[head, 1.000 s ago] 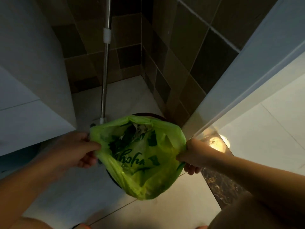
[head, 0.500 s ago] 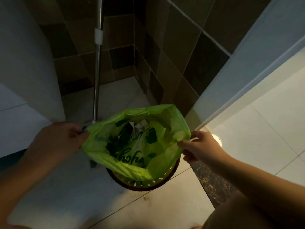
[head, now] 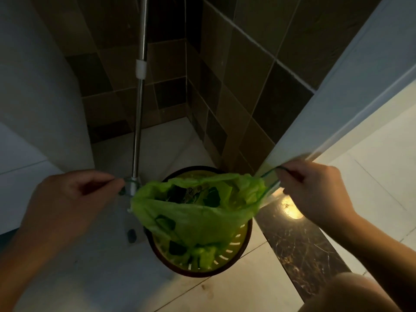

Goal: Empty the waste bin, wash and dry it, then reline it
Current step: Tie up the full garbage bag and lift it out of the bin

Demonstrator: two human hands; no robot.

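Note:
A green plastic bag with dark print hangs in the round yellow slotted waste bin, which stands on the floor by the tiled corner. Scraps of waste show through the bag's half-closed mouth. My left hand pinches a thin drawstring at the bag's left side. My right hand pinches the drawstring loop at its right side, stretched out from the bag. The mouth of the bag is gathered between the two hands.
A metal mop pole stands upright just behind the bin, its base at the bag's left. Dark tiled walls form the corner. A white door edge runs on the right, above a dark marble threshold.
Both hands have pulled apart from the bag's rim, drawing the strings out. The bag's mouth has narrowed and the bag has sunk lower into the bin.

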